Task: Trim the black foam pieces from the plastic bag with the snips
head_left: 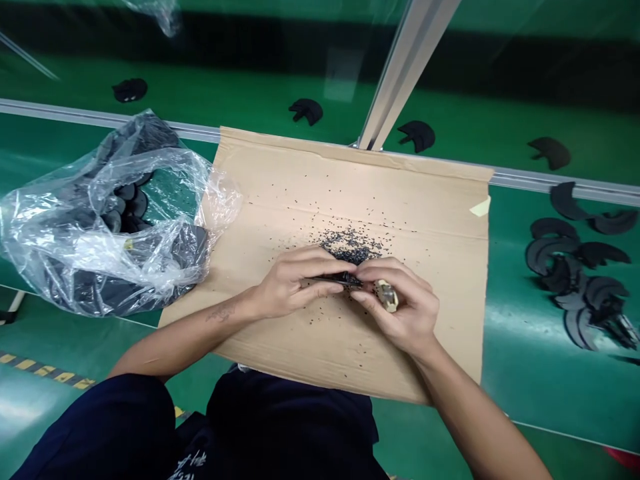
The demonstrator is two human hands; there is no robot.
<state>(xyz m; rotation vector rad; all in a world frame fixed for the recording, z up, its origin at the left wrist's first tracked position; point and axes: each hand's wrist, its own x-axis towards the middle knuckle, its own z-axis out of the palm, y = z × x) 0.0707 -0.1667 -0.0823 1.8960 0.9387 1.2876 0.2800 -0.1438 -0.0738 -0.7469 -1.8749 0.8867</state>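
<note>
Above the cardboard sheet (260,347), my left hand (295,283) grips a thin black plastic part (345,279) between thumb and fingers. Its shape is mostly covered by the fingers. My right hand (405,300) is closed around a thing with a rounded, yellowish end (387,297); the rest of it is hidden in the palm, so its kind is unclear. The right fingertips meet the black part's right end. Just beyond both hands lies a heap of tiny black pieces (353,250), with many more strewn around it on the cardboard.
A clear plastic bag (65,227) at left holds black parts. At right, curved black parts (553,257) lie piled on the green table (530,380). Past the metal rail (565,187), several similar parts (417,135) rest on a green surface. A metal post (405,73) rises behind the cardboard.
</note>
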